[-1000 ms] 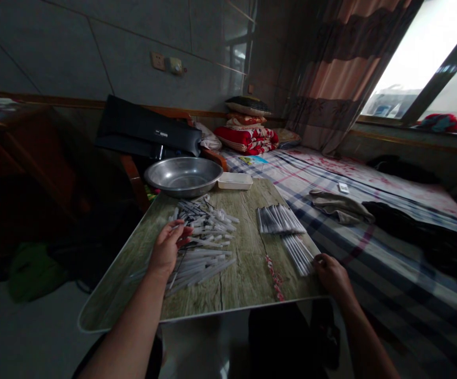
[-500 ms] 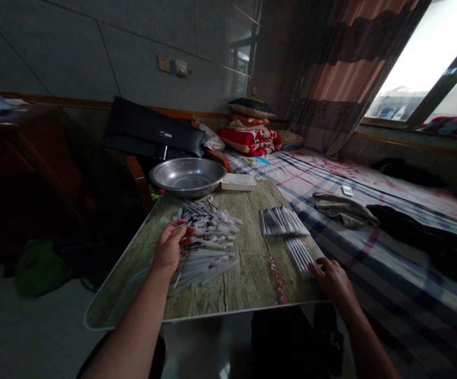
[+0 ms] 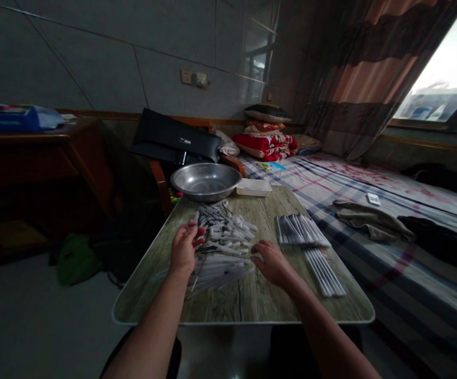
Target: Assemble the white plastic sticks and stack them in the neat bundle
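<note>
My left hand (image 3: 184, 246) hovers at the left side of a loose pile, its fingers bent together; a small dark tip shows at the fingers, too faint to name. My right hand (image 3: 271, 259) is over the table at the pile's right edge, fingers curved and apart, with nothing visible in it. The pile holds short clear-white caps and dark thin pieces (image 3: 228, 223), with long whitish tubes (image 3: 222, 271) nearer me. On the right lies a stack of pen-like sticks with dark ends (image 3: 301, 230), and below it a neat row of white pen-like sticks (image 3: 325, 272).
A wood-patterned table (image 3: 252, 308) bears everything. At its far edge stand a metal basin (image 3: 208, 181) and a shallow white tray (image 3: 254, 187). A bed with a checked sheet (image 3: 311, 181) adjoins the right side; a wooden desk (image 3: 34, 142) is at left.
My right hand has moved left from the row of sticks to the pile's right edge. My left hand stays by the pile. The view has turned slightly left.
</note>
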Motion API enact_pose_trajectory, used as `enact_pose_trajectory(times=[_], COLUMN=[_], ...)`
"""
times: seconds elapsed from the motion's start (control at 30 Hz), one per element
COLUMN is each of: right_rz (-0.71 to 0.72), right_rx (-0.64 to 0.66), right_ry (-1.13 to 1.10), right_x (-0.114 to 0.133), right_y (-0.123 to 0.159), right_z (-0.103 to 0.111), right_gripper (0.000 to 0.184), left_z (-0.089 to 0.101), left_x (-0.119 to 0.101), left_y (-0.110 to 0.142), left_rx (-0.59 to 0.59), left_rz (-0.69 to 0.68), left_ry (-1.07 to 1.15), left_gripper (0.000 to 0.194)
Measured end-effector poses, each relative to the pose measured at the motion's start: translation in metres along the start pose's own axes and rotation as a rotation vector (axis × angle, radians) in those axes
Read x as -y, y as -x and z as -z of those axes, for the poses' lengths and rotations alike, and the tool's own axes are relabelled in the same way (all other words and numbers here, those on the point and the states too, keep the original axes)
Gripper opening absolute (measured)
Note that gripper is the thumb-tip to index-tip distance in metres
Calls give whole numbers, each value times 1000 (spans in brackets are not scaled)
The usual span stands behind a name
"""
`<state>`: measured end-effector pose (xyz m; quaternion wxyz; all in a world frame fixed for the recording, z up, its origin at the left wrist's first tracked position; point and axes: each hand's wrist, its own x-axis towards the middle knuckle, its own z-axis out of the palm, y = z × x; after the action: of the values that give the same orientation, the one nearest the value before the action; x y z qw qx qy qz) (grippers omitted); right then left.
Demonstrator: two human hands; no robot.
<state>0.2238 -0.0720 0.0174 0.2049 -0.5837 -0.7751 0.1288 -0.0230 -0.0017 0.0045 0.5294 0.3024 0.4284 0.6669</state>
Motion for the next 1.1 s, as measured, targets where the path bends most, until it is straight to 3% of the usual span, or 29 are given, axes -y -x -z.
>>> enact_pose_trajectory(times=[0.23,0.4,0.57,0.73,0.93,1.1], right_rz=[-75,-27,-2,76,228,179], right_rx=[19,53,131,215,270,218], right_ry=[146,188,223,221,284,219], right_x=[10,19,28,40,49,46], right_y=[-87,-125,-149,-148,-116,-105], right_z=[-29,-49,-49,-44,-46,-48], right_gripper=[25,25,28,27,27,23], left_z=[0,3,3,3,4,1], left_x=[1,2,-1,-3,-2,-2], left_y=[-1,-1,-3,-5,-6,-2], left_rx=[4,18,-2,-26,-38,-23], left_rz=[9,5,-6,-17,-20,-57], left_ry=[7,-1,9,21,14,-48], left_gripper=[38,39,40,40,38,34])
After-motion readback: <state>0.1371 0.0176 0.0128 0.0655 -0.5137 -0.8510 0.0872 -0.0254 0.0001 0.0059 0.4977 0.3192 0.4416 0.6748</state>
